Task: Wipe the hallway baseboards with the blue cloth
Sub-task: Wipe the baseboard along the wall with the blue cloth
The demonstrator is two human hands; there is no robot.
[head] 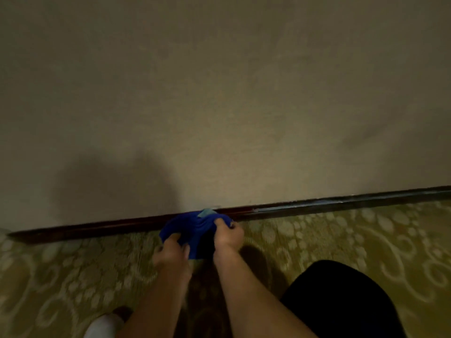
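A beige wall (219, 93) fills the upper part of the head view, with a dark shadow (117, 186) low on its left side. A dark baseboard (317, 207) runs along the foot of the wall, its long axis going from lower left to upper right across the view; pale streaks show on its right stretch. Below it lies a green carpet (366, 240) with pale scroll patterns. A black-clad knee (341, 301) sits at lower right and a white shoe (105, 325) at lower left.

The blue cloth (192, 230) is bunched against the baseboard near the middle of its run, with a pale tag (207, 212) at its top edge. The left hand (170, 254) holds the cloth's lower left edge in a curled grip. The right hand (229, 234) pinches its right side, fingers folded around the fabric. Both forearms reach forward between knee and shoe.
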